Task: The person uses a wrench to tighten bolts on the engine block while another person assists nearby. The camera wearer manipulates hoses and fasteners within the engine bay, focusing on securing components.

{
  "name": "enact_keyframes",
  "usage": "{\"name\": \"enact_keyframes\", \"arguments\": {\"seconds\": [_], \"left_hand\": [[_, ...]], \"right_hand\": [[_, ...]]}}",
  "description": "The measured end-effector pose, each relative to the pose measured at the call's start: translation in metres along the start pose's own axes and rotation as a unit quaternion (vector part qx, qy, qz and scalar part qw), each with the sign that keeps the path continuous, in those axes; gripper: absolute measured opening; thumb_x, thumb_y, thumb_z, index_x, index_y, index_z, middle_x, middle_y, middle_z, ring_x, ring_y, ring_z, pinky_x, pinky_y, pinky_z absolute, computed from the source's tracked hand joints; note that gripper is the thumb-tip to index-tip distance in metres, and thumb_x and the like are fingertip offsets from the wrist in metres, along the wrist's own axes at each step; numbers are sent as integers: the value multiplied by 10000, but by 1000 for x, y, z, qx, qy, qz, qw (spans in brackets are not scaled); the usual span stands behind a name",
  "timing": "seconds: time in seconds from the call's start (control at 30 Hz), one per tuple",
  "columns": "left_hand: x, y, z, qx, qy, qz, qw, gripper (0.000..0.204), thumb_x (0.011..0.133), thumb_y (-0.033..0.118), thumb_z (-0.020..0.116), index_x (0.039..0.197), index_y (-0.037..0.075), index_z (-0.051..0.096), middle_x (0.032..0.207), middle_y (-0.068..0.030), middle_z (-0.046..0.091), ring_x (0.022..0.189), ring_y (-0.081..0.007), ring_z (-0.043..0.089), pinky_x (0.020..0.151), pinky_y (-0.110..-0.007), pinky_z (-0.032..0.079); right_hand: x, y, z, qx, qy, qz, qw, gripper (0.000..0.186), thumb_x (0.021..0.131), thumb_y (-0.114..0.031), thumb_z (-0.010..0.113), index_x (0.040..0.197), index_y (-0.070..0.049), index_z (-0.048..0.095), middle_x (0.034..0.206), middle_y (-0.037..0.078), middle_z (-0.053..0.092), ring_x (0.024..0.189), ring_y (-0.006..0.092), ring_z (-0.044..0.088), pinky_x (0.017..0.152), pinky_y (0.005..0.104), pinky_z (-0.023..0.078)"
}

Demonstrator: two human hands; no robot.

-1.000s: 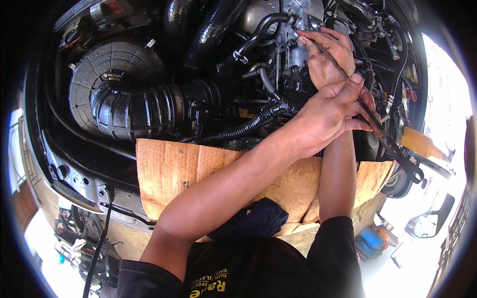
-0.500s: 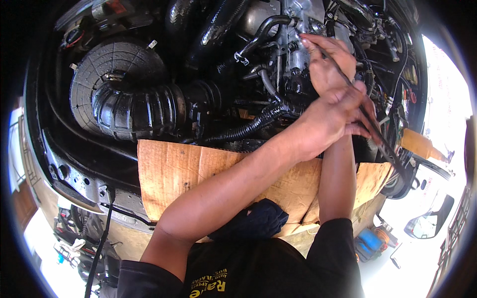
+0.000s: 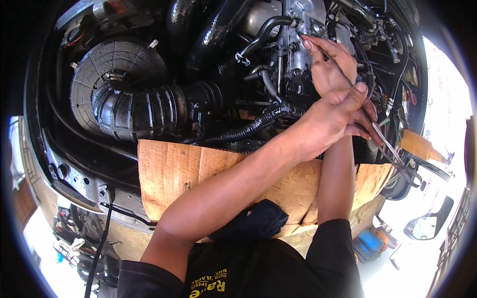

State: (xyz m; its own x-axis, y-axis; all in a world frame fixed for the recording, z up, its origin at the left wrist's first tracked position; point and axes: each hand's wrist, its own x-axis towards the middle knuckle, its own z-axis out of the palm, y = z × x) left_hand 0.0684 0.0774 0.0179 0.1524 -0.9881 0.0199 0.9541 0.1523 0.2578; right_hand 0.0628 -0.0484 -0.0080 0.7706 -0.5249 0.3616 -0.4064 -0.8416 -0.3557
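A long, slim metal tool [image 3: 383, 133] slants across the engine, its lower right end split into two thin arms with a curved tip. My left hand [image 3: 335, 116] reaches across from the left and is closed round its middle, thumb on top. Further up, my right hand [image 3: 334, 67] is closed on the same tool, with thumb and index finger near its upper end. Those fingertips are beside the silver engine cover [image 3: 299, 54]. The exact tip of the tool is hard to make out there. My left wrist passes over my right forearm.
A round black air filter housing [image 3: 119, 57] and ribbed intake duct [image 3: 144, 110] occupy the left. Cardboard [image 3: 171, 171] covers the front edge, with a dark cloth [image 3: 261, 218] on it. Hoses [image 3: 263, 121] run near my hands. A yellowish bottle [image 3: 422, 145] lies at the right.
The tool's lower right end, blurred before, now shows sharply as two separate arms and has shifted slightly. My left thumb has risen a little; my right hand has barely moved.
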Motion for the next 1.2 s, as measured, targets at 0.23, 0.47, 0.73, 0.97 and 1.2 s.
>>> {"name": "enact_keyframes", "arguments": {"seconds": [0.23,0.47,0.73,0.97,1.2], "left_hand": [[-4,-6,2,39,-18,-54,998,555,1175,511,453,1070,0,644,948,-120,731,862,-268,803,832,-323,624],[-1,-10,2,15,-19,-42,999,527,1185,442,434,1238,-22,677,1120,-143,775,1021,-270,776,995,-414,617],[-2,-7,1,73,8,-4,997,582,1164,517,483,1254,-34,649,1180,-160,740,963,-254,790,912,-355,639],[-6,4,3,67,-2,-40,997,500,1196,381,423,1277,-55,656,1128,-227,777,917,-285,793,890,-393,650],[-6,6,8,77,-10,-55,995,512,1202,367,410,1369,-65,626,1151,-224,779,939,-269,793,900,-380,652]], "right_hand": [[-11,15,-15,10,-21,46,999,161,989,-178,792,1132,-145,859,1064,109,827,992,243,764,931,341,575],[-9,14,-13,69,-30,59,995,143,989,-124,792,1118,-112,852,1074,105,824,975,182,761,896,302,569],[-7,25,5,19,47,50,997,126,1043,-163,739,1080,-81,827,990,77,829,917,171,750,896,301,565],[9,37,-28,75,-76,98,989,144,1036,-128,741,1084,-11,810,983,91,825,929,162,751,884,299,567],[1,29,-13,82,-3,113,990,140,1035,-129,767,1086,-9,817,1000,75,828,924,136,757,866,279,576]]}}
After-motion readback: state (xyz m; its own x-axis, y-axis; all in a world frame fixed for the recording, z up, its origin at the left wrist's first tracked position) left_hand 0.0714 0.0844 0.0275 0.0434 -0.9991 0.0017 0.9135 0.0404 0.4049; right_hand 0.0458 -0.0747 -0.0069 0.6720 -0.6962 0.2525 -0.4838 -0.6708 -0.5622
